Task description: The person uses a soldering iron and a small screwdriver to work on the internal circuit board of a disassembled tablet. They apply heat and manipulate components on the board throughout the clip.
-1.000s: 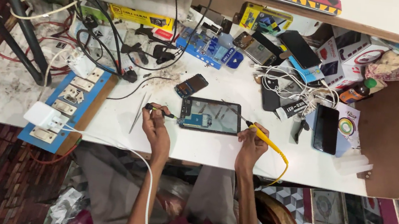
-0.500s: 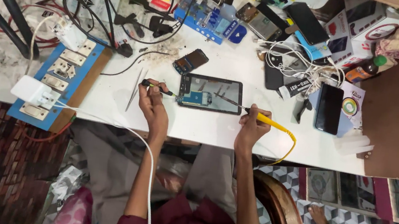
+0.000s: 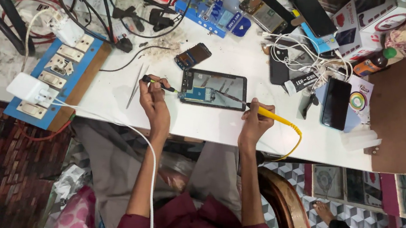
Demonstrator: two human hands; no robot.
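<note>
Near the table's [image 3: 221, 131] front edge lies the opened tablet [image 3: 214, 89], thin and fragile, so my left hand [image 3: 153, 95] pinches a slim probe [image 3: 158, 83] and my right hand [image 3: 254, 118] grips the yellow-handled soldering iron [image 3: 263, 112], both tips touching its board lightly.

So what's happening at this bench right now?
A seated person works on an opened tablet lying flat on a cluttered white table. The left hand holds a small dark-handled tool to the tablet's left edge, while the right hand holds a yellow-handled probe, its tip reaching over the tablet's exposed inside. Tweezers lie beside the left hand.
</note>
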